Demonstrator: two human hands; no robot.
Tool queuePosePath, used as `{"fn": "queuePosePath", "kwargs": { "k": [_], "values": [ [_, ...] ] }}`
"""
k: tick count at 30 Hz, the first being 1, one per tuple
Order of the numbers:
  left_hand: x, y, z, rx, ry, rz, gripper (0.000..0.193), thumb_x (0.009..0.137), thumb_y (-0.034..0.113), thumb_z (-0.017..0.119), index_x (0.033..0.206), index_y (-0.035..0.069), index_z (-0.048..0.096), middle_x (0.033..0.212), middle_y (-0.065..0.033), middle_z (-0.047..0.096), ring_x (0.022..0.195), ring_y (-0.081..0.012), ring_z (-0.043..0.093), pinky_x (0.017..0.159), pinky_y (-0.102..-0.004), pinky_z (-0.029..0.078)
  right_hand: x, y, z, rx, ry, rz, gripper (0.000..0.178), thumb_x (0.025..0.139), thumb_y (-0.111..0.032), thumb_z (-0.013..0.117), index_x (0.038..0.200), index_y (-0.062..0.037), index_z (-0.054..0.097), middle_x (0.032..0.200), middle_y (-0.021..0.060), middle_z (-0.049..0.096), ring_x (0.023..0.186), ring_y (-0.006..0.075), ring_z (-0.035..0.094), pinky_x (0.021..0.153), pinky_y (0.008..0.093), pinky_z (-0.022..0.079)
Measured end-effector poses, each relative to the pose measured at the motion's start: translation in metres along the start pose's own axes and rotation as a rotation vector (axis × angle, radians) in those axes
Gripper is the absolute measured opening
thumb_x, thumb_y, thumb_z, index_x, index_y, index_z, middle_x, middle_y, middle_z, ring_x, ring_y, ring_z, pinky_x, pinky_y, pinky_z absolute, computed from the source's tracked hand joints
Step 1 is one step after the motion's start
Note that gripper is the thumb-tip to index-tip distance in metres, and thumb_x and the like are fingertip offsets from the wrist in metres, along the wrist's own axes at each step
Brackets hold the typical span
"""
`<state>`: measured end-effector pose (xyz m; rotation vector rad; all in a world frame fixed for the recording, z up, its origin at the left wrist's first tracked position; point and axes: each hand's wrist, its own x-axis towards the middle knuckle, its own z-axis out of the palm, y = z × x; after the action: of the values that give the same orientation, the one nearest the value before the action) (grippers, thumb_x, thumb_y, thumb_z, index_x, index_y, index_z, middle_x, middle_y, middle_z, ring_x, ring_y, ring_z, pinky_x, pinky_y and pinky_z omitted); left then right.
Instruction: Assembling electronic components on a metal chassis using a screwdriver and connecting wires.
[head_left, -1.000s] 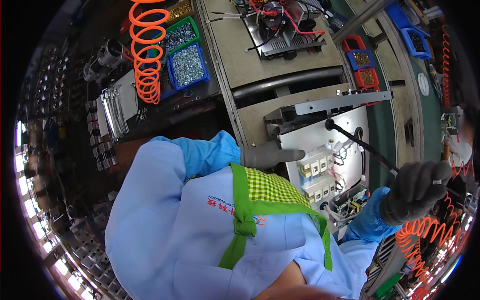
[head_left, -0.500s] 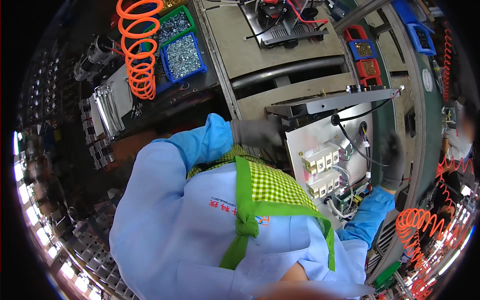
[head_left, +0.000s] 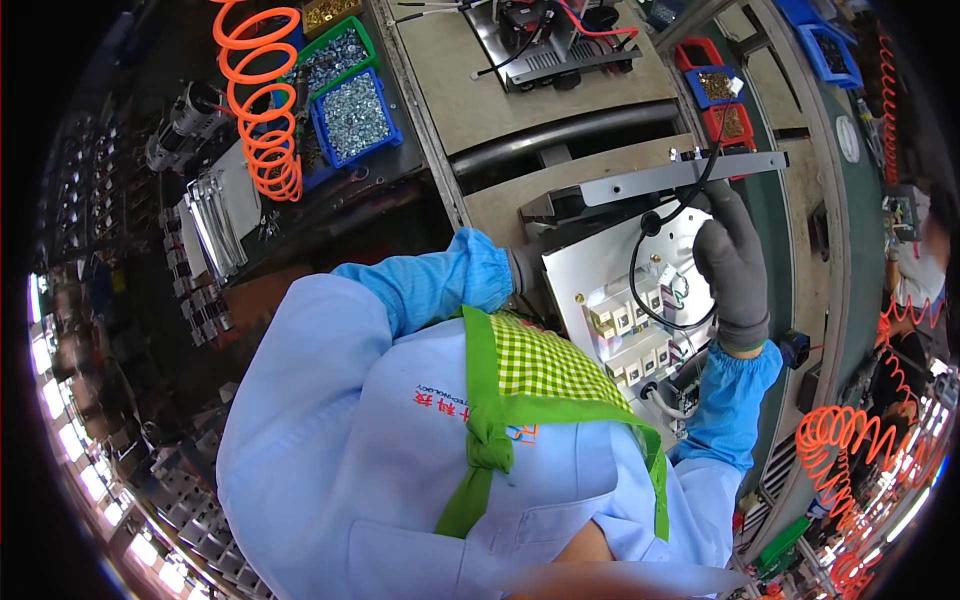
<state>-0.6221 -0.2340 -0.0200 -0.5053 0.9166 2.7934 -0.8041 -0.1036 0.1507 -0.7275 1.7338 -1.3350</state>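
Note:
My right hand (head_left: pixel 735 265), in a grey glove, reaches over the metal panel with its fingers curled at the black cable (head_left: pixel 640 285). That cable passes through a black grommet (head_left: pixel 651 224). One length loops down over the panel and back under my right hand. The other rises past the fingertips to a white connector (head_left: pixel 735 88). Against the left edge of the silver metal panel (head_left: pixel 570 285) is my left hand (head_left: pixel 527 270), also gloved; its fingers are hidden. White blocks (head_left: pixel 625 318) in rows and other wiring sit on the panel. A raised metal plate (head_left: pixel 670 185) stands along its far edge.
Blue bin (head_left: pixel 395 138) and green bin (head_left: pixel 368 40) of small metal parts lie far left, beside an orange coiled hose (head_left: pixel 262 110). A second assembly (head_left: pixel 545 50) stands ahead on the bench. Small red and blue bins (head_left: pixel 700 50) line the far right. Another person is at the right edge.
My right hand has moved left and away from me, onto the cable over the panel. The cable's connector end has swung up and left. My left hand has slipped behind the panel's edge.

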Motion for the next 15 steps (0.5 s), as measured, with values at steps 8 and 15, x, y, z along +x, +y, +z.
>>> {"fn": "queuePosePath", "kwargs": {
  "k": [8, 15],
  "values": [
    [0.016, 0.012, 0.017, 0.009, -0.047, 0.049, 0.047, 0.092, 0.03, 0.058, 0.13, 0.004, 0.048, 0.125, -0.0075, 0.057, 0.104, -0.0109, 0.057, 0.085, -0.0276, 0.049, -0.01, -0.025, 0.022, -0.267, -0.066, -0.093, 0.026, 0.093, -0.021, 0.052, 0.105, -0.0002, 0.06, 0.077, 0.0004, 0.058, 0.06, 0.005, 0.046, 0.054, 0.0206, 0.036],
    [0.02, 0.026, 0.03, 0.044, -0.06, -0.034, 0.047, 0.097, 0.024, 0.048, 0.138, 0.004, 0.038, 0.132, -0.0108, 0.051, 0.112, -0.0157, 0.052, 0.096, -0.029, 0.043, -0.066, -0.05, -0.034, 0.013, 0.33, -0.624, 0.034, 0.095, -0.035, 0.045, 0.08, -0.0057, 0.05, 0.065, 0.0037, 0.043, 0.051, 0.0104, 0.035, 0.045, 0.0244, 0.025]
  ]
}}
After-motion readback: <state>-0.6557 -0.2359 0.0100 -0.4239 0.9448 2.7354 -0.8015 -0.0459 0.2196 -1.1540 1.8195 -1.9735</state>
